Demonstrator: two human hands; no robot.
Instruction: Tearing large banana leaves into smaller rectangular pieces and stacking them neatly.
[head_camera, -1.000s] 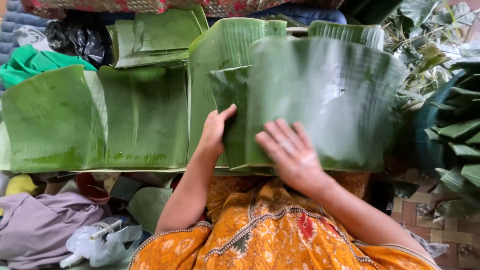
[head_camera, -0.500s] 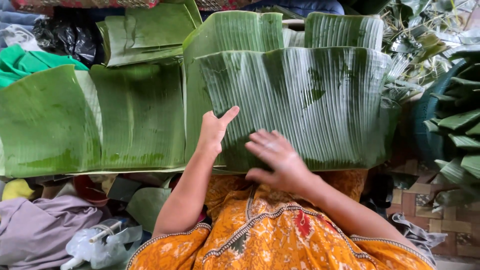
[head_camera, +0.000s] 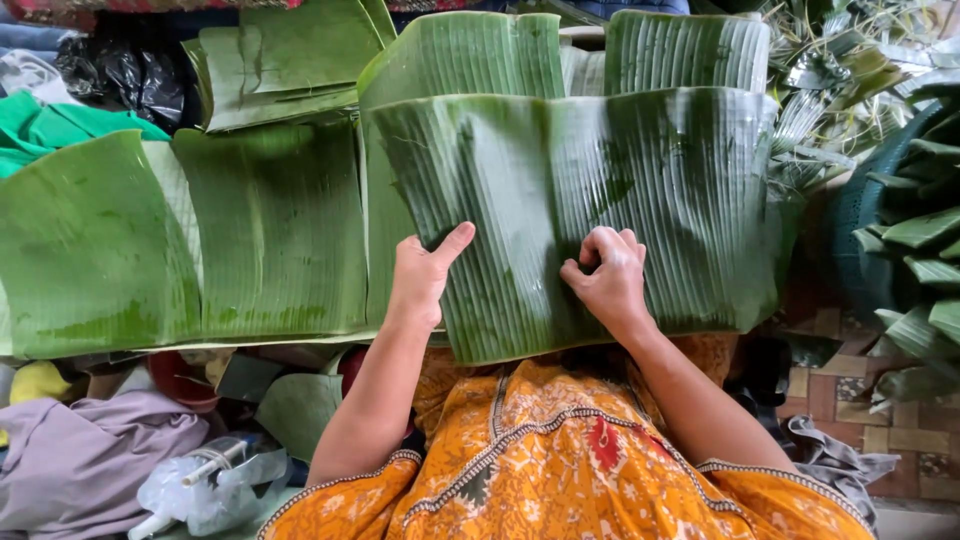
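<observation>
Head view | banana leaf (head_camera: 580, 190) under left hand (head_camera: 420, 280) | right fingers (head_camera: 600, 262) seemingly pinching it

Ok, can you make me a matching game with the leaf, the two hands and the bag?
Things:
1. top banana leaf
2. left hand
3. right hand
4. black plastic bag

Descriptions:
A. fingers curled, pinching the leaf
B. crumpled at the upper left
C. flat on the leaf, thumb stuck out
D. wide, ribbed, shiny green

Pairs: 1-D, 2-C, 3-A, 4-B
</observation>
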